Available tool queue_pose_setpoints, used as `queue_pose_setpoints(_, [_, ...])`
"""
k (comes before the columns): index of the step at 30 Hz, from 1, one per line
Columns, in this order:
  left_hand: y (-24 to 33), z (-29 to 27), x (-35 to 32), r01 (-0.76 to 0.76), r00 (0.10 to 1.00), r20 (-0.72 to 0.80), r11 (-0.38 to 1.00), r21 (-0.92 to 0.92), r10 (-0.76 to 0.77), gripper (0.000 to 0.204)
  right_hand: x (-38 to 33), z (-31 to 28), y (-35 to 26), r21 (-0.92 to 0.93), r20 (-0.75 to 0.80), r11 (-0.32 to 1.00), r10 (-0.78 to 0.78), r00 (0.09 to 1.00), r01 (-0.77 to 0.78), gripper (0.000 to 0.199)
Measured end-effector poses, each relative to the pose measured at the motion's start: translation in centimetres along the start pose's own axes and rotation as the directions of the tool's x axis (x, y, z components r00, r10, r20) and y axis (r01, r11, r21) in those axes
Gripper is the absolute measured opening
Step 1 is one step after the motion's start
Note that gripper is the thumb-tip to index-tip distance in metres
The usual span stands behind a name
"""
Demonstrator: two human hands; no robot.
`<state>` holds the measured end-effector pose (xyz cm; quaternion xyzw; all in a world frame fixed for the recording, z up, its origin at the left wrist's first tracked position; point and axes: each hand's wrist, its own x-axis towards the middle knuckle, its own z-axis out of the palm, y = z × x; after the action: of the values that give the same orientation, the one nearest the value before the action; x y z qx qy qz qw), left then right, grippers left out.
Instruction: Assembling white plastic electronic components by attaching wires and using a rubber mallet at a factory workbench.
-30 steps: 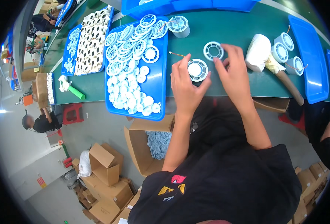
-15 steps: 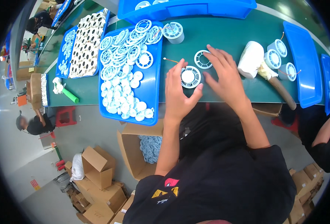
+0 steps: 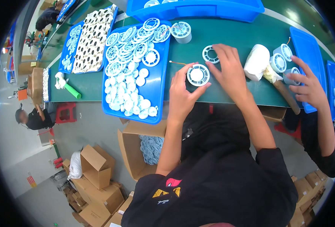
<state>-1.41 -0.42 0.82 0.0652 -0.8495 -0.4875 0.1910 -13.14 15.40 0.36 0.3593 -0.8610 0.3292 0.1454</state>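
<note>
The person's left hand [image 3: 182, 94] curls around a pale-blue spoked housing [image 3: 198, 75] with a white hub, gripping it between fingers and thumb near the front edge of the green worktable [image 3: 220, 30]. A thin orange lead [image 3: 178, 62] shows at the fingers' left. Just beyond the housing, the right hand [image 3: 230, 73] is at a spoked ring [image 3: 204, 55]; its fingers overlap the ring's right side, but whether they pinch it I cannot tell. On the left, a shallow blue tray [image 3: 156, 80] bears heaped spoked frames [image 3: 131, 39] and, nearer, small round caps [image 3: 127, 98]. To the right lie a wooden-handled mallet [image 3: 257, 62] with a white-wrapped head and, beside it, three wired cylinders [image 3: 278, 62], with a co-worker's spread hand [image 3: 310, 86] close by
</note>
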Motion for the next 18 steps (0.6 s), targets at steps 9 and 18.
queue_pose_setpoints(9, [-0.3, 0.3, -0.2, 0.067, 0.997, -0.042, 0.997, -0.034, -0.069, 0.059, -0.5, -3.1, -7.4, 0.3, -0.105, 0.949, -0.067, 0.992, 0.096, 0.063])
queue_pose_setpoints(18, [-0.2, 0.8, -0.1, 0.042, 0.995, -0.086, 0.999, 0.013, -0.041, 0.059, -1.3, -2.0, -6.7, 0.279, -0.016, 0.958, 0.076, 0.997, -0.068, 0.06])
